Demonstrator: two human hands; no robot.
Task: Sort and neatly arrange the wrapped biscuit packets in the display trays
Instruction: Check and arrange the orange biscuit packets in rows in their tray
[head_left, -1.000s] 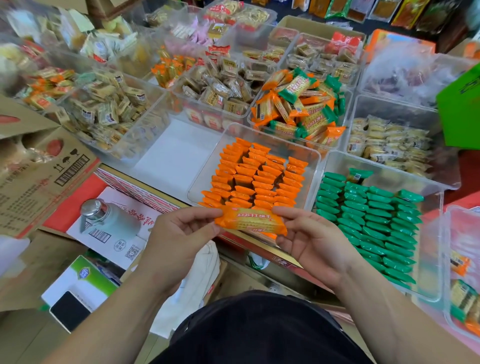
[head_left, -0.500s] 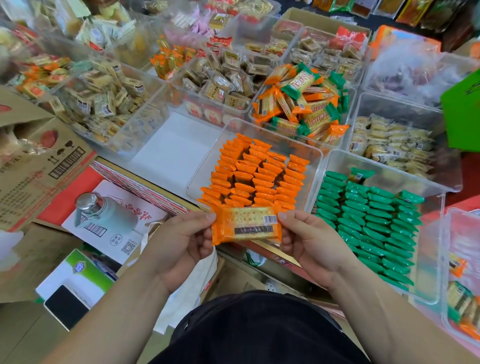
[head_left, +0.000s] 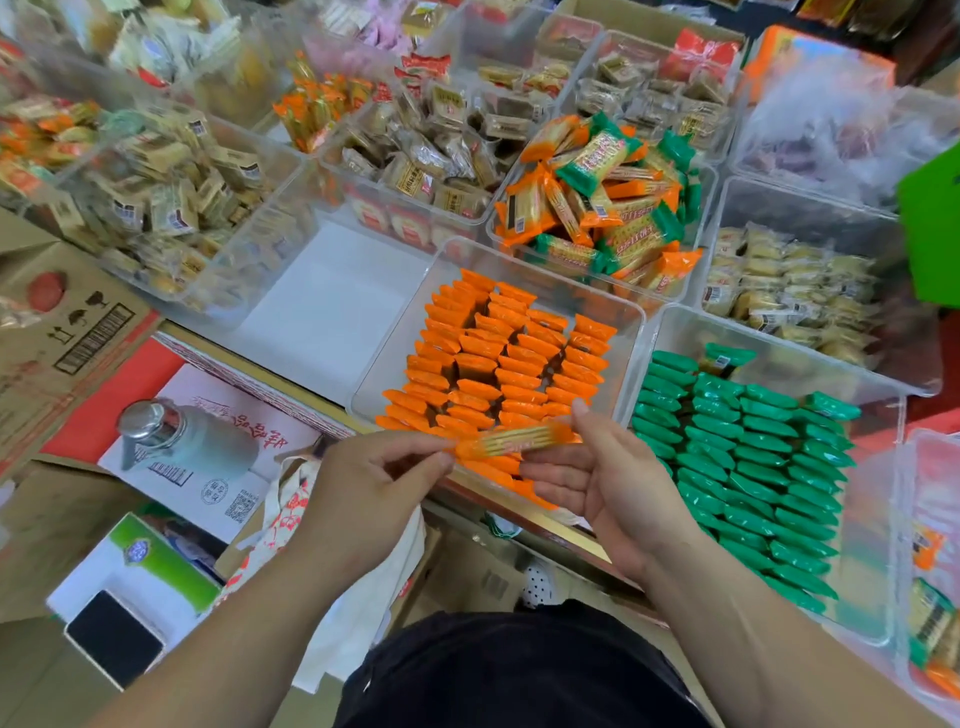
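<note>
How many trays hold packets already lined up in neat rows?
2: the orange-packet tray in the middle, and the green-packet tray to its right. The tray cut off at the right edge cannot be judged.
</note>
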